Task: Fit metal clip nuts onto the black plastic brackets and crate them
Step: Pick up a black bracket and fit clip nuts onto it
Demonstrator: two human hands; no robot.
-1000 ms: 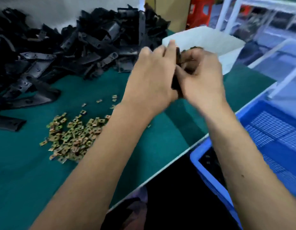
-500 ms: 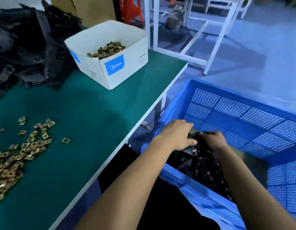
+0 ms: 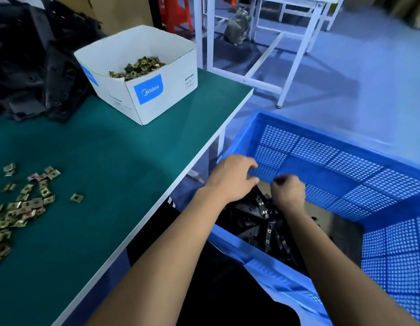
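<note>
Two hands [image 3: 230,182], one blue crate [image 3: 345,165], one white box [image 3: 157,95].

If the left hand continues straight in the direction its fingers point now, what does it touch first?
Probably the perforated far wall of the blue crate. The left hand points right over the crated brackets, and the right hand sits just below that line; depth is unclear.

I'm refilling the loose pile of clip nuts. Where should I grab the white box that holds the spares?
Grip the white box by its two opposite side walls from above, thumbs outside the open rim. It stands upright on the green table with no handles, so keep it level or the clip nuts inside may spill.
</note>
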